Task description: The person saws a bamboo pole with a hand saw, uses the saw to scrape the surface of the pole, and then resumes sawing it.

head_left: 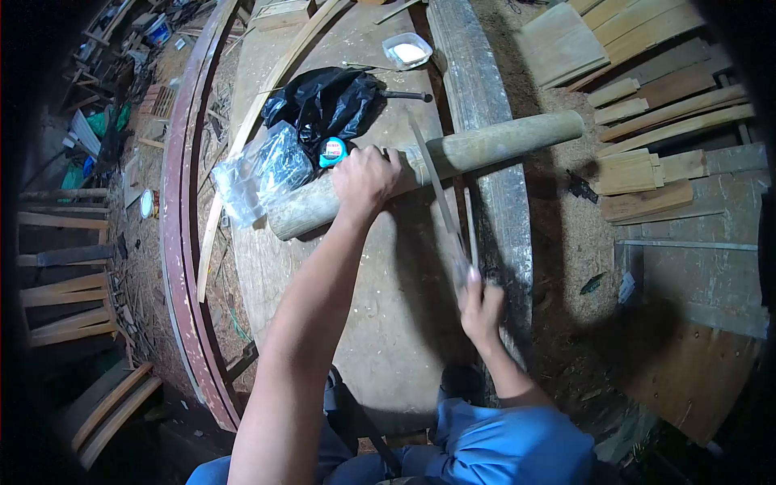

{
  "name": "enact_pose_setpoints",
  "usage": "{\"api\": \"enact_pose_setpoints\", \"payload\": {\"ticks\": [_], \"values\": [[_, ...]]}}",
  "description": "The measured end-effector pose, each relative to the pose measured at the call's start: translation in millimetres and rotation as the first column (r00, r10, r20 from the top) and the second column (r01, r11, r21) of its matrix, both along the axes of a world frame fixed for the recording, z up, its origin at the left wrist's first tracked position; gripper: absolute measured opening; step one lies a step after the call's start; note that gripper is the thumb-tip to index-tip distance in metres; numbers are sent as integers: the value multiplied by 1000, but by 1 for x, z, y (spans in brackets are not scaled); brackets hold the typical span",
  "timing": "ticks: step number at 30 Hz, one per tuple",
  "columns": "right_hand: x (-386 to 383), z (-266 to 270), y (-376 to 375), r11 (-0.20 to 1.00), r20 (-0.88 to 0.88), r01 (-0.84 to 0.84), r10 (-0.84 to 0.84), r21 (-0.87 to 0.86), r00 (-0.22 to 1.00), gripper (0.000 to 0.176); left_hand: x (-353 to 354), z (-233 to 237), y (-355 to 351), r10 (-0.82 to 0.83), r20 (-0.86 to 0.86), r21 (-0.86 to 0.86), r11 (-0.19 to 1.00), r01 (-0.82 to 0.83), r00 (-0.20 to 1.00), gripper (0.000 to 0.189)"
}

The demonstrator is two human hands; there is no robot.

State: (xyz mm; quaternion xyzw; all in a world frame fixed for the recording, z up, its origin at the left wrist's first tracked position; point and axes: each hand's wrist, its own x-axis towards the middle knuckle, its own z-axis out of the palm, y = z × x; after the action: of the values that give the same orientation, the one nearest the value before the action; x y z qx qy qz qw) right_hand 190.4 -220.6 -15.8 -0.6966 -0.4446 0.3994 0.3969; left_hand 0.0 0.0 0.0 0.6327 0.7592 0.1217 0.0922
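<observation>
A round wooden log [513, 141] lies across the workbench [364, 323], its right part resting over a thick timber beam [477, 73]. My left hand [366, 182] presses down on the log with fingers curled over it, left of its middle. My right hand [480, 307] is closed around the handle of a handsaw [436, 182]. The narrow blade crosses the log just right of my left hand, its tip pointing away from me. The handle is mostly hidden by my fingers. Beside my left hand sits a blue tape measure [332, 152].
Behind the log lie a black plastic bag [323, 101], a clear plastic bag [283, 158] and a dark metal rod [406, 95]. A white tub [406, 51] stands farther back. A red-brown beam [179, 202] runs along the left. Cut boards [562, 44] lie on the right.
</observation>
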Motion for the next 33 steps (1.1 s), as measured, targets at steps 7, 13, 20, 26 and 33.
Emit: {"api": "enact_pose_setpoints", "payload": {"ticks": [7, 13, 20, 26, 33], "values": [[-7, 25, 25, 997, 96, 6, 1, -78, 995, 68, 1, -6, -9, 8, -4, 33, 999, -8, 1000, 51], [-10, 17, 75, 999, 131, -2, 7, -35, 991, 72, -1, -3, -5, -18, -18, 50, 999, 19, 1000, 49], [0, 14, 42, 1000, 182, -18, 13, 25, 983, 69, 1, -14, -13, 17, -49, 117, 993, -11, 999, 42], [-16, 27, 70, 999, 207, 9, 1, -51, 978, 65, 2, -9, -14, -27, -26, 69, 997, 29, 999, 41], [-2, 27, 25, 996, 180, 20, -4, -91, 984, 60, 3, -12, -8, 55, -52, 77, 996, -51, 997, 44]]}}
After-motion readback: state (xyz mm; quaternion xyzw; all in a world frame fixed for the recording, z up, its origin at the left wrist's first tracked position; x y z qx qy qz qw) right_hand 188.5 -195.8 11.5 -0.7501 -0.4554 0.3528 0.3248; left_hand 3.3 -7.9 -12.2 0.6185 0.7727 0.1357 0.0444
